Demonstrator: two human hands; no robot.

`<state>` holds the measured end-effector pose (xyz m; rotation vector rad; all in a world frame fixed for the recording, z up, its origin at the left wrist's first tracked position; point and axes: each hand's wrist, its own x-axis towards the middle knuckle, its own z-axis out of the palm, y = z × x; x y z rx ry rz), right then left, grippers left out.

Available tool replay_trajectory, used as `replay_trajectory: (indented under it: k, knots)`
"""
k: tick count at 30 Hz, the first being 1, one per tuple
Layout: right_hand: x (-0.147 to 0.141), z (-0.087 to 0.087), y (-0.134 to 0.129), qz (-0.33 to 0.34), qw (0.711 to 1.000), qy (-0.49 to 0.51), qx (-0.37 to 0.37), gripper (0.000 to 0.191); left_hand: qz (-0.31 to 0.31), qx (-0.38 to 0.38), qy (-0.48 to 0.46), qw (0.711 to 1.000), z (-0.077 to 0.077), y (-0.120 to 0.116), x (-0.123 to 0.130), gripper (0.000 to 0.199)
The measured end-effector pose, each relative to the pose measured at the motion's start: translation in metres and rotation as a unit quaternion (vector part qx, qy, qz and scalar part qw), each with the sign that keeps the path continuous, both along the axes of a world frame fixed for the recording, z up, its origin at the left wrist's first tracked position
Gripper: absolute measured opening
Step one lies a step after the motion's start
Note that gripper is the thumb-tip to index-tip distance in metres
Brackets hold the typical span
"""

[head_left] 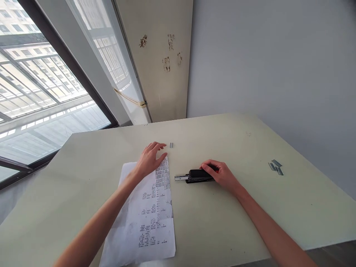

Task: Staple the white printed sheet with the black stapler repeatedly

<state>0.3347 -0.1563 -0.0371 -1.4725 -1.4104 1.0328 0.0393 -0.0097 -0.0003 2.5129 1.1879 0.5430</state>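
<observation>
My left hand hovers over the top of a printed paper sheet, thumb and fingers apart and nothing between them. Just beyond its fingertips a small grey staple strip lies on the table. The sheet's upper right part carries dense rows of small marks that look like staples. My right hand grips the rear end of a black stapler, which lies on the table to the right of the sheet. A silver metal tray sticks out of the stapler's left end.
Several more staple strips lie in a loose group on the right side of the pale table. A grey wall borders the table at the back right. To the left stands a window with a dark frame.
</observation>
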Motion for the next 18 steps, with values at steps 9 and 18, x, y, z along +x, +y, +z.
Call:
replay_trajectory:
  k: [9, 18]
  knots:
    - [0.0, -0.001, 0.002, 0.011, 1.0, 0.009, -0.002, 0.042, 0.067, -0.013, 0.028, 0.997, -0.03, 0.049, 0.048, 0.037]
    - [0.0, 0.001, 0.002, 0.012, 1.0, 0.002, 0.007, 0.042, 0.037, -0.049, -0.031, 0.998, -0.02, 0.027, 0.042, 0.029]
